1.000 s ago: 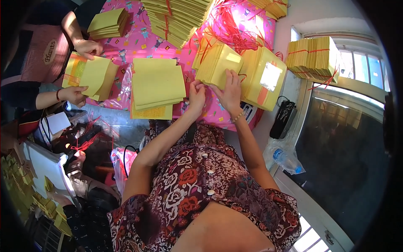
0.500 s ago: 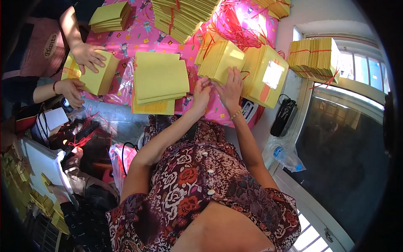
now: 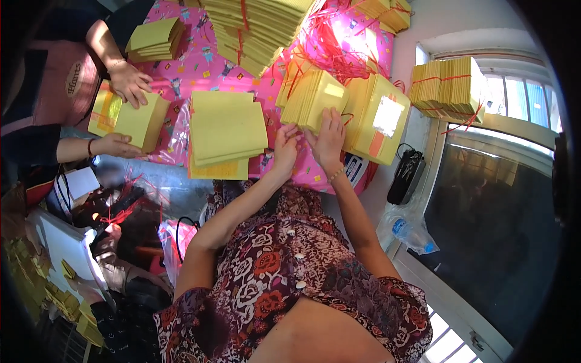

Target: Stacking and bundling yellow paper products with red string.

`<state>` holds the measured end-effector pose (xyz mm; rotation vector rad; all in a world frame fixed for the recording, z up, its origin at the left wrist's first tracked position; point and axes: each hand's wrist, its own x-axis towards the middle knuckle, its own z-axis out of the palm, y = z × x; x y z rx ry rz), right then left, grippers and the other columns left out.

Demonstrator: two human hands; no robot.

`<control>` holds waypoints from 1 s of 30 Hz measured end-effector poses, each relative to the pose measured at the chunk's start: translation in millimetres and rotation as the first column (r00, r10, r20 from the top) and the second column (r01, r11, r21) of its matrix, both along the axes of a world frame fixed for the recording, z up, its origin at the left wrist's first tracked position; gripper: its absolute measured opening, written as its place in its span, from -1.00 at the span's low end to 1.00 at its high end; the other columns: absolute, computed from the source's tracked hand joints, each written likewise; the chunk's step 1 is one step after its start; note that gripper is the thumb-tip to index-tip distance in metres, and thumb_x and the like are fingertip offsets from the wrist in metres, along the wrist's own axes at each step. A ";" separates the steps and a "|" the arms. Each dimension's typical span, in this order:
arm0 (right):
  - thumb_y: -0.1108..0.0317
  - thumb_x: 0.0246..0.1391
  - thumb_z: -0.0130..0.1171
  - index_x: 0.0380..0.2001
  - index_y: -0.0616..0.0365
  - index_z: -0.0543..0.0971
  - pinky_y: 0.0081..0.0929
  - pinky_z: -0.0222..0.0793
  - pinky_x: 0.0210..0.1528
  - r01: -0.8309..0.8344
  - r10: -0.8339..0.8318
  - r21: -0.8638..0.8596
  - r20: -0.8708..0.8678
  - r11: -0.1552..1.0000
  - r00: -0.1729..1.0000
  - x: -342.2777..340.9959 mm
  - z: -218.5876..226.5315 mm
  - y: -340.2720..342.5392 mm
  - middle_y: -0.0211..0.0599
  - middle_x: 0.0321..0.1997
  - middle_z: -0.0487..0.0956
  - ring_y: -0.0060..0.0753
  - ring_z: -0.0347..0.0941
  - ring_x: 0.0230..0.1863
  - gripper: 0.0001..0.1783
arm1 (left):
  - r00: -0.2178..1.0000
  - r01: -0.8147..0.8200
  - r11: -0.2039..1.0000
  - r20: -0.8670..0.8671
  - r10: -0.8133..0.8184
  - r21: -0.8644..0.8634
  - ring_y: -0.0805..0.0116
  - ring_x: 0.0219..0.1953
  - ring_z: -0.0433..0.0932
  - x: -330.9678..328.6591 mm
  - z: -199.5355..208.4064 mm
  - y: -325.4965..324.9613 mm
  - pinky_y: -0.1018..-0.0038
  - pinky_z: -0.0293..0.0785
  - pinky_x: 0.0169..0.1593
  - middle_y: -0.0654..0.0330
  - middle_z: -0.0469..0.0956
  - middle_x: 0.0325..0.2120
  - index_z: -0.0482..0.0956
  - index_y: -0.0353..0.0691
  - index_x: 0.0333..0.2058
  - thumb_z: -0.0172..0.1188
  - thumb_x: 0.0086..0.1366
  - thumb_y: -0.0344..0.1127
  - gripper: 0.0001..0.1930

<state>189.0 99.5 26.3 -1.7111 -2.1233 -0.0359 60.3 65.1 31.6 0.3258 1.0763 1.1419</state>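
A stack of yellow paper packets (image 3: 315,100), with a red string by it, lies on the pink patterned table cover (image 3: 239,69). My right hand (image 3: 327,144) grips its near side, fingers laid along the top face and thumb at the near edge. At the stack's near left corner, my left hand (image 3: 285,151) is closed with the fingertips pinching the edge; the exact hold is partly hidden. Just right stands a larger yellow packet bundle (image 3: 375,121) with a white label and an orange stripe. Left of my hands is a flat pile of yellow packets (image 3: 227,127).
A co-worker's hands (image 3: 130,85) hold a yellow block (image 3: 144,124) at the left. Tall tied bundles (image 3: 251,30) and tangled red string (image 3: 324,36) lie farther back. On the right are a tied bundle (image 3: 448,88), a black case (image 3: 405,178) and a bagged bottle (image 3: 411,235).
My hands stay at the stack's near edge with hardly any movement. The co-worker's nearer hand has moved in against the yellow block. The whole view has shifted slightly.
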 end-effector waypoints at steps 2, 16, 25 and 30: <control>0.08 -0.07 0.31 0.22 0.28 0.23 -0.07 0.09 0.25 0.003 -0.003 -0.006 -0.008 1.000 1.000 0.7 0.6 -1.8 0.14 0.25 0.25 0.14 0.16 0.27 -0.15 | 0.998 -0.055 0.998 -0.006 0.055 -0.032 0.44 -0.05 0.41 2.1 -2.4 0.1 0.57 0.39 -0.10 0.15 0.34 0.12 0.23 -0.23 0.17 -0.14 0.27 -0.59 -0.53; 0.10 -0.07 0.32 0.23 0.26 0.22 -0.03 0.08 0.25 0.020 -0.021 -0.057 -0.013 0.998 1.000 0.6 4.6 -0.9 0.10 0.27 0.22 0.11 0.15 0.29 -0.14 | 0.999 -0.045 0.998 -0.010 0.045 -0.054 0.36 0.02 0.41 0.8 -7.3 4.5 0.56 0.42 -0.08 0.06 0.26 0.21 0.12 -0.27 0.24 -0.19 0.26 -0.64 -0.45; 0.09 -0.06 0.31 0.22 0.25 0.22 -0.05 0.09 0.25 0.019 -0.020 -0.050 -0.009 0.999 1.000 -1.8 8.2 -0.3 0.10 0.26 0.23 0.12 0.16 0.28 -0.16 | 1.000 0.002 0.997 -0.014 -0.003 -0.072 0.37 0.00 0.44 -3.6 -7.5 7.8 0.62 0.44 -0.17 0.06 0.25 0.23 0.10 -0.26 0.27 -0.17 0.24 -0.61 -0.42; 0.08 -0.03 0.29 0.22 0.25 0.22 -0.03 0.09 0.25 0.016 -0.017 -0.046 -0.018 0.999 1.000 -2.1 7.8 -0.5 0.11 0.25 0.23 0.15 0.15 0.27 -0.17 | 0.999 -0.027 0.996 -0.026 0.025 -0.080 0.39 0.00 0.44 -0.9 -8.3 6.0 0.64 0.44 -0.23 0.05 0.23 0.25 0.10 -0.27 0.27 -0.16 0.25 -0.59 -0.42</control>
